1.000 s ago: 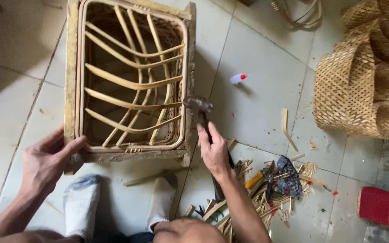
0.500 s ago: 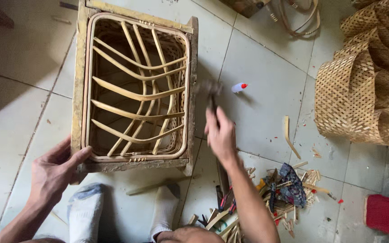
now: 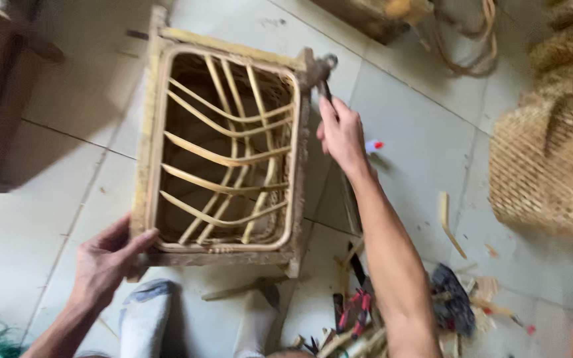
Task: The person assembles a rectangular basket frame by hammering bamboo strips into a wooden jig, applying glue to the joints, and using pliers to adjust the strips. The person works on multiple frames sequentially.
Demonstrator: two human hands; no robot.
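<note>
- Hammer (image 3: 325,78) clenched in right hand (image 3: 341,134), head at the rattan frame's (image 3: 223,149) far right corner.
- Left hand (image 3: 104,260) clasps the near left corner (frame stands on the floor).
- Short, square taps seem wise.

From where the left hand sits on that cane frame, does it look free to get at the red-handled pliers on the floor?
Probably not straight away. The left hand grips the near left corner of the cane frame, while the red-handled pliers lie on the far side of the right forearm and the socked feet, so it would have to cross both.
</note>
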